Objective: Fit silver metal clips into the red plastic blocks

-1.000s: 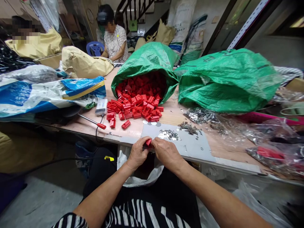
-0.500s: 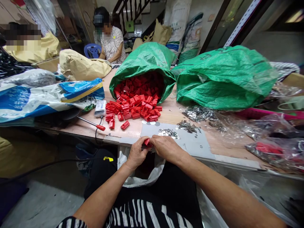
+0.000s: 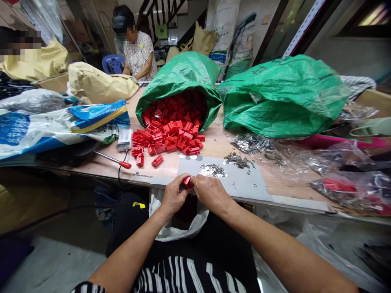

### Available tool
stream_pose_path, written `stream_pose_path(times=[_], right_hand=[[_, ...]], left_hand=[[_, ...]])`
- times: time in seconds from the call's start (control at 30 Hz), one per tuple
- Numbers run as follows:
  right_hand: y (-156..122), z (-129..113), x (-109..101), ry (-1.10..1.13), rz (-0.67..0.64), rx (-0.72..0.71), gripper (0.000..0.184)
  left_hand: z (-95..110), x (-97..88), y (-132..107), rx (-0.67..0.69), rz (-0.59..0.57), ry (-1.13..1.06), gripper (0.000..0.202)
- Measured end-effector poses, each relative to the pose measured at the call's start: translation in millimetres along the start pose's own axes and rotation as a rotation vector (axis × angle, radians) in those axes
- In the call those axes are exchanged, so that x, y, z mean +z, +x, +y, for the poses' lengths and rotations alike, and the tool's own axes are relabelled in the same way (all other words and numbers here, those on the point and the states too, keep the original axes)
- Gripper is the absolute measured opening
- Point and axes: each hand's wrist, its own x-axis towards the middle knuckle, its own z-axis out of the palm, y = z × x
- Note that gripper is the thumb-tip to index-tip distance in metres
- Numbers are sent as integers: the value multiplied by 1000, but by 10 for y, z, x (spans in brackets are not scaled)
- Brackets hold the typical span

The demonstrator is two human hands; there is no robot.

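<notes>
My left hand (image 3: 174, 196) grips a small red plastic part (image 3: 187, 182) between thumb and fingers, just off the table's front edge. Pressed against that part's right side are the closed fingertips of my right hand (image 3: 211, 191); whether a tiny piece is under them is hidden. Beneath both hands, a white sack (image 3: 186, 232) gapes open at my lap, its inside dark. Small shiny metal pieces (image 3: 214, 170) lie on a grey mat (image 3: 195, 166) just beyond my hands, with darker metal pieces (image 3: 240, 160) behind them. A pile of red plastic parts (image 3: 171, 136) spills across the table.
The red parts come from a green sack (image 3: 186, 67); another green sack (image 3: 284, 97) lies right of it. A red-tipped lever (image 3: 113, 160) and a small white box (image 3: 124, 139) are left. Plastic bags (image 3: 360, 187) cover the right side. A person (image 3: 140, 53) sits across the table.
The whole view has shifted slightly, so things on the table appear a little further left. Both hands stay together at the red plastic part, which looks slightly turned.
</notes>
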Motion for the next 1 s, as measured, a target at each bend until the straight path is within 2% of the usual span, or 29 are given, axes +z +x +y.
stream_pose_path(times=[0.17, 0.33, 0.5, 0.63, 0.77, 0.87, 1.0], right_hand=[[62, -12, -128, -21, -74, -83, 26], [109, 113, -259, -52, -134, -160, 27], [81, 250, -220, -18, -90, -162, 18], [-8, 332, -46, 168, -15, -109, 18], [-122, 365, 131, 454, 87, -17, 20], [-205, 318, 253, 721, 174, 96, 12], [-297, 171, 418, 1023, 265, 174, 23]], left_hand=[[1, 25, -26, 12, 20, 25, 40], [-14, 41, -34, 44, 17, 38, 38], [-17, 21, -8, 36, -10, 23, 41], [-30, 8, -5, 1, 9, 13, 38], [-57, 3, -8, -28, 48, 9, 35], [-47, -3, -19, -33, 82, 7, 34], [51, -31, -64, 15, 113, 18, 35]])
